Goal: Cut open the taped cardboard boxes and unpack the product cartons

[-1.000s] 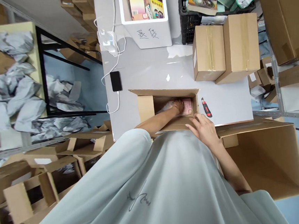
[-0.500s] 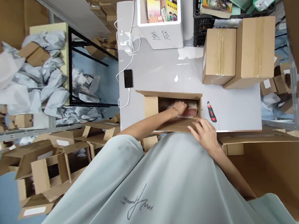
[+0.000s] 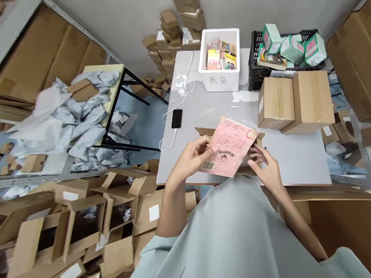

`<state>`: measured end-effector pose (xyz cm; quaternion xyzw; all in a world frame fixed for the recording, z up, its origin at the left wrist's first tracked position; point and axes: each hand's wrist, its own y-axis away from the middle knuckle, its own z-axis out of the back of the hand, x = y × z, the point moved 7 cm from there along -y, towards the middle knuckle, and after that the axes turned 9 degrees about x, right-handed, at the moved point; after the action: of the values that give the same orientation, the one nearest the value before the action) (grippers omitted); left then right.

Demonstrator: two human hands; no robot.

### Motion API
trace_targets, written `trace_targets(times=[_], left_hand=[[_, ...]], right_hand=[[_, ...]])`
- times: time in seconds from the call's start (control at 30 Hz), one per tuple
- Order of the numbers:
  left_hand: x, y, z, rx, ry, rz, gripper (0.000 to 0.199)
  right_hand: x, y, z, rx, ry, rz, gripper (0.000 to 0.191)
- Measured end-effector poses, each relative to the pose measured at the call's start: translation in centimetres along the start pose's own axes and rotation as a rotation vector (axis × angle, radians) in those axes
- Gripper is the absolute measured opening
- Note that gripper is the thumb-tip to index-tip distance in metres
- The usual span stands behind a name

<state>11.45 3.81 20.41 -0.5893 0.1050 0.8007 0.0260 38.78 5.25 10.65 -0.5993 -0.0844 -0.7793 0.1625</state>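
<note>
My left hand (image 3: pixel 195 155) is closed on the left edge of a pink book (image 3: pixel 230 146), thumb on top and fingers behind. The book has printed text, a small drawing, a barcode and a red-edged sticker at one corner. It is tilted above an open cardboard box (image 3: pixel 206 131), which it mostly hides. Close by the book's right edge is my right hand (image 3: pixel 268 168), its fingers bent and its thumb apart. Whether its fingertips touch the book I cannot tell.
On the grey table (image 3: pixel 300 159) are a phone (image 3: pixel 177 118) on a cable, a white foam box (image 3: pixel 221 81) of books, two taped cartons (image 3: pixel 312 97) and a black crate (image 3: pixel 254 77) of green-and-pink packages. Open cartons (image 3: pixel 120 253) crowd the left; a large box (image 3: pixel 358 223) stands right.
The pink book has come up out of the cardboard box in my left hand. My right hand has left the box's front edge for the book's right side. The view has tilted up.
</note>
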Motion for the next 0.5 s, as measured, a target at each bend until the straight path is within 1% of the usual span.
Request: trace_targets(times=[0.1,0.17,0.23,0.3,0.33,0.37,0.4,0.47,0.5], left_hand=[[0.6,0.2,-0.1,-0.085,0.155,-0.051,0.043],[1.4,0.1,-0.5,-0.127,0.21,-0.082,0.041],[2.1,0.0,-0.6,-0.186,0.234,-0.128,0.042],[2.7,0.2,0.1,-0.284,0.211,-0.171,0.055],[3.0,0.2,0.4,-0.308,0.206,-0.177,0.064],[3.4,0.2,0.6,-0.291,0.22,-0.167,0.072],[3.7,0.1,0.6,-0.23,0.254,-0.142,0.076],[4.1,-0.1,0.1,-0.051,0.35,-0.082,0.074],[4.1,0.0,0.0,0.012,0.389,-0.066,0.07]], right_hand=[[1.9,-2.4,-2.0,0.089,-0.241,-0.041,0.057],[3.3,-3.6,-2.7,0.08,-0.304,-0.041,0.055],[4.6,-4.2,-3.1,0.043,-0.311,-0.024,0.057],[5.7,-4.4,-3.3,0.028,-0.287,-0.005,0.059],[6.2,-4.3,-3.4,0.025,-0.277,0.004,0.059],[6.7,-4.2,-3.3,0.018,-0.268,0.014,0.06],[7.1,-4.0,-3.3,0.007,-0.258,0.023,0.06],[7.8,-3.6,-3.0,-0.029,-0.232,0.042,0.06],[8.0,-3.4,-2.9,-0.045,-0.218,0.051,0.058]])
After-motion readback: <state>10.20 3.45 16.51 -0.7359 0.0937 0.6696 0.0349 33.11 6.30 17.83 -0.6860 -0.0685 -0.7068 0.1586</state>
